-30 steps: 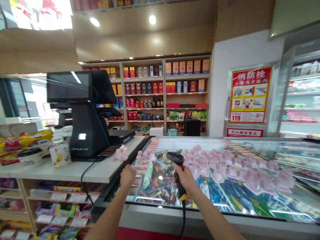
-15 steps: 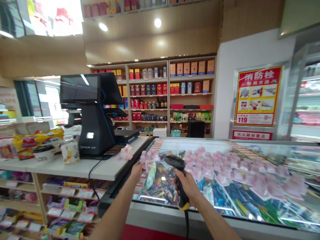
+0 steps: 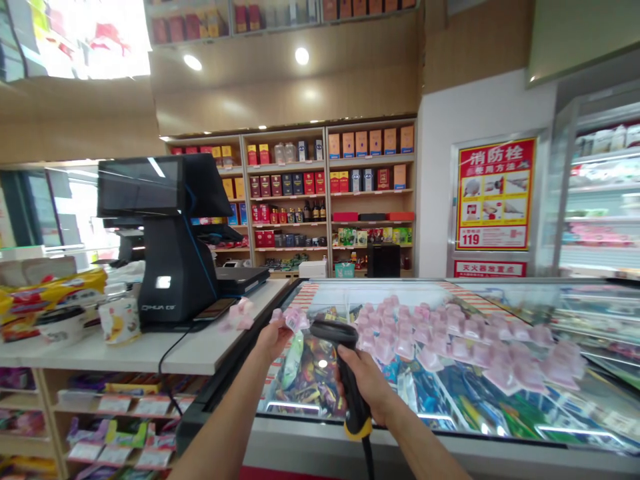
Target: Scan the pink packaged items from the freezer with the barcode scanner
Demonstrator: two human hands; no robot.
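My left hand [image 3: 271, 339] holds a small pink jelly cup [image 3: 295, 319] lifted a little above the glass lid of the chest freezer [image 3: 450, 427]. My right hand [image 3: 361, 381] grips a black barcode scanner [image 3: 336, 335] by its handle, its head just right of the raised cup and pointing toward it. Several more pink cups [image 3: 440, 337] are spread over the freezer glass to the right, and a few pink cups [image 3: 239, 315] lie on the white counter [image 3: 130, 350] by the register.
A black checkout terminal [image 3: 170, 233] stands on the counter at left, with a phone-like device [image 3: 215, 309], a cup [image 3: 119, 320] and snack packs [image 3: 50, 293] beside it. Shelves of boxed goods [image 3: 320, 193] fill the back wall. A red poster [image 3: 495, 193] hangs right, next to a fridge [image 3: 600, 193].
My left hand picked a pink cup off the freezer glass and raised it toward the scanner head. The scanner hand shifted slightly left and the view drifted.
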